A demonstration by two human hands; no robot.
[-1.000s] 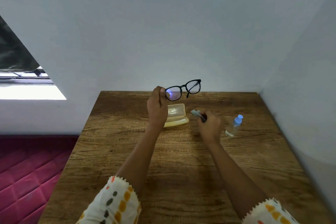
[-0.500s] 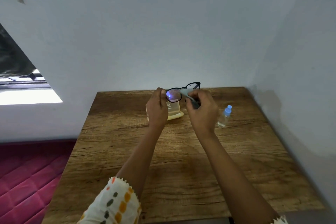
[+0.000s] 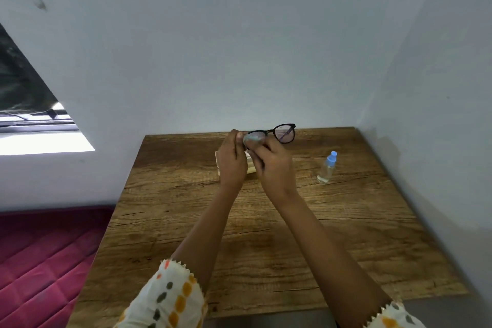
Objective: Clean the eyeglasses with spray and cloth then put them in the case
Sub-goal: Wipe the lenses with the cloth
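Black-framed eyeglasses [image 3: 285, 132] are held up above the far part of the wooden table [image 3: 266, 221]. My left hand [image 3: 232, 160] grips their left end. My right hand [image 3: 274, 165] pinches a small grey-blue cloth [image 3: 251, 138] against the left lens, which the cloth covers. The right lens is bare. A pale yellow open case [image 3: 218, 162] lies on the table behind my hands, mostly hidden by them. A small clear spray bottle with a blue cap [image 3: 328, 168] stands to the right.
The table fits into a corner of grey walls at the back and right. A red quilted mattress [image 3: 40, 261] lies on the floor to the left. A bright window ledge [image 3: 40, 141] shows at far left.
My right hand rose from the table with the cloth and brought it onto the left lens. The glasses have lowered a little toward me in my left hand.
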